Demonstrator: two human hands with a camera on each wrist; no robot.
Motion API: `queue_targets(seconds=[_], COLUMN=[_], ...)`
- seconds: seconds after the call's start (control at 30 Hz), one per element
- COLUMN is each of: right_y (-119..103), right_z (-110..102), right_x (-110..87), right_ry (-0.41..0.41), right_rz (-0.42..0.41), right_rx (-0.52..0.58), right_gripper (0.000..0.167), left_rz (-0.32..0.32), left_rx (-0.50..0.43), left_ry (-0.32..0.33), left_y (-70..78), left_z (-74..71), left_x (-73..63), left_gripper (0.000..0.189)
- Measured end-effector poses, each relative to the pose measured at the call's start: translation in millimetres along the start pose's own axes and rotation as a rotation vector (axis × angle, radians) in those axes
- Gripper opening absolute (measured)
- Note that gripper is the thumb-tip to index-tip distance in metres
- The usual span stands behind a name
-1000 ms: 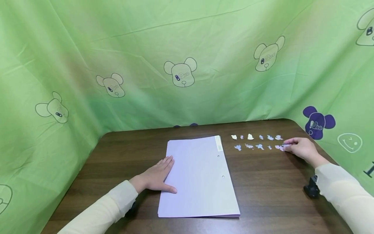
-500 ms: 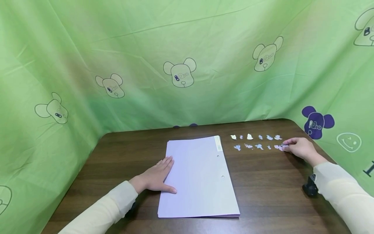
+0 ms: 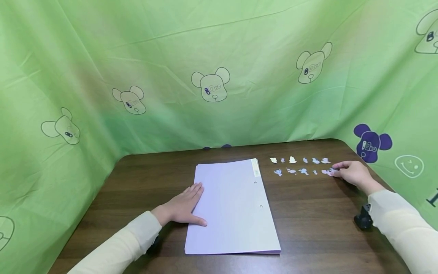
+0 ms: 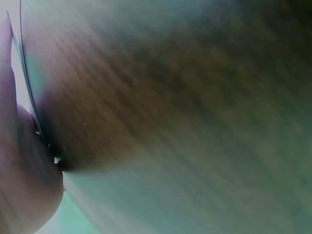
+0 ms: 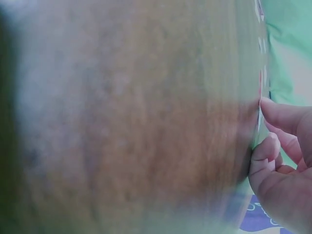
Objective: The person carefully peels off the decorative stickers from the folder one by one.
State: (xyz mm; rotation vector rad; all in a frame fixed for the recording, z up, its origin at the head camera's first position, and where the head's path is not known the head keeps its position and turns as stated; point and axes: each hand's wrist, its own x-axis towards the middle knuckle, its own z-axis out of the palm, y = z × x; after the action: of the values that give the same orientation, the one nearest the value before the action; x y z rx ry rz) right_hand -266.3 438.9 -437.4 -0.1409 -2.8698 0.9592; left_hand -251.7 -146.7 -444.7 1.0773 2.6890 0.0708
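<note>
A pale lilac folder (image 3: 232,213) lies on the table, with a white label strip at its top right corner and two small holes along its right side. My left hand (image 3: 184,205) rests flat on its left edge, fingers spread and thumb on the cover. At the right end of the lower row of small cutouts, my right hand (image 3: 352,175) pinches a small pale paper cutout (image 3: 332,170) by thumb and fingers, low over the table. Its fingertips partly hide that piece. A pinkish cutout (image 3: 325,172) lies right beside it. In the right wrist view the other fingers (image 5: 268,151) curl under.
Two rows of small white and bluish cutouts (image 3: 303,172) lie right of the folder on the brown wooden table (image 3: 308,220). A green cloth (image 3: 164,125) with cartoon heads hangs behind and beside the table. A black wrist camera (image 3: 364,219) sits under the right sleeve.
The right hand stays at the end of the lower row, its fingertips shifting only slightly at the cutout. The left hand and folder have not moved.
</note>
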Motion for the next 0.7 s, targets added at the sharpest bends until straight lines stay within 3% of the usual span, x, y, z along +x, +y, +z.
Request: queue_targets(seconds=[0.37,0.7], right_y=[0.2,0.8], right_z=[-4.7,-5.2], right_x=[-0.4,-1.3], right_ry=[-0.05,-0.074], right_rz=[-0.01,0.009], right_rx=[0.053,0.229], right_gripper=[0.041,0.043], left_rz=[-0.001,0.001], left_rx=[0.002,-0.001], left_ry=[-0.002,0.002], left_y=[1.0,1.0], left_z=[-1.6,-0.7], left_x=[-0.8,-0.7], left_gripper=[0.119,0.12])
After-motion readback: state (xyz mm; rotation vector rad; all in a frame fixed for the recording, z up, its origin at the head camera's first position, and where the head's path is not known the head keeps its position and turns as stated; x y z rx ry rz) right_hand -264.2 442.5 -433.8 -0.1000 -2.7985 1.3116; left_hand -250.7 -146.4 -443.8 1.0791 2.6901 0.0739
